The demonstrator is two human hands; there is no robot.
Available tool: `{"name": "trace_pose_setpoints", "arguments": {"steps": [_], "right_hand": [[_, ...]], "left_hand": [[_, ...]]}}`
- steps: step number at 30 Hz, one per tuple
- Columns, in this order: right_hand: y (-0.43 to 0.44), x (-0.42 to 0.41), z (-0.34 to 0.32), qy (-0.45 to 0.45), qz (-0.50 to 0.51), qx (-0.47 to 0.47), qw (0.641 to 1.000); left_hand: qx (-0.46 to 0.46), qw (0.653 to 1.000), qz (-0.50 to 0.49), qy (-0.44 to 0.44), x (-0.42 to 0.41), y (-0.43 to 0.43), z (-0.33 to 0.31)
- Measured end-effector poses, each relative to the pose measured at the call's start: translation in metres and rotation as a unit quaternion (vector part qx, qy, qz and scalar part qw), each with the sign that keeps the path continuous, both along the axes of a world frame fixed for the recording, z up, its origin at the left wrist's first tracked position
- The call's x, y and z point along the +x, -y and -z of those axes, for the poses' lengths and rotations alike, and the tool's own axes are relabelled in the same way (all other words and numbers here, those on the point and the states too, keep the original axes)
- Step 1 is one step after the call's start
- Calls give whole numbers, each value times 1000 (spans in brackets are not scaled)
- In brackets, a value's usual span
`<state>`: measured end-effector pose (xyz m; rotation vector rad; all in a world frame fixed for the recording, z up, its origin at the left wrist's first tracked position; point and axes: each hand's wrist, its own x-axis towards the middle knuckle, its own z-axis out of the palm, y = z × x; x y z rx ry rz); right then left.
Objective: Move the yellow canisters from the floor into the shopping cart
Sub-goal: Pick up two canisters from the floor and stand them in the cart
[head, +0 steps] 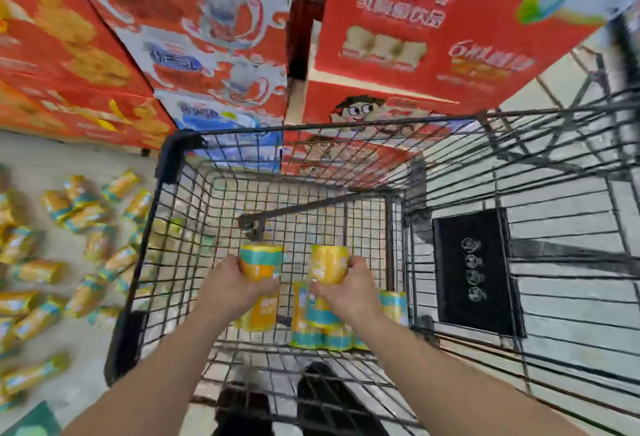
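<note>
Both my arms reach down into the black wire shopping cart (166, 172). My left hand (235, 283) grips a yellow canister with a teal band (259, 262), held upright. My right hand (341, 292) grips a second yellow canister (329, 262) beside it. Below the hands, several yellow canisters (322, 331) stand on the cart's bottom near its right wall. Many more yellow canisters (83, 217) lie scattered on the floor to the left of the cart.
Stacked red and white cartons (415, 37) rise just beyond the cart's far end. A second wire cart with a black sign (474, 269) stands close on the right. My dark shoes (329, 397) show under the cart's near end.
</note>
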<state>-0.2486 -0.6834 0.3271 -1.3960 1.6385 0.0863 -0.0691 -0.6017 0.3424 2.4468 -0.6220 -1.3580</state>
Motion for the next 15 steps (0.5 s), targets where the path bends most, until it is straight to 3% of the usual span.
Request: {"name": "trace_pose_setpoints", "arguments": {"steps": [4,8,15], "right_hand": [[-16,18,48,-27,-85,54,995],[-41,46,85,-40,-113,74,990],[-65,55,104,-140,-180,60,972]], "left_hand": [[99,994,44,10,8,-6,57],[132,990,51,-17,19,-19,100],[160,984,62,-48,23,-32,123]]}}
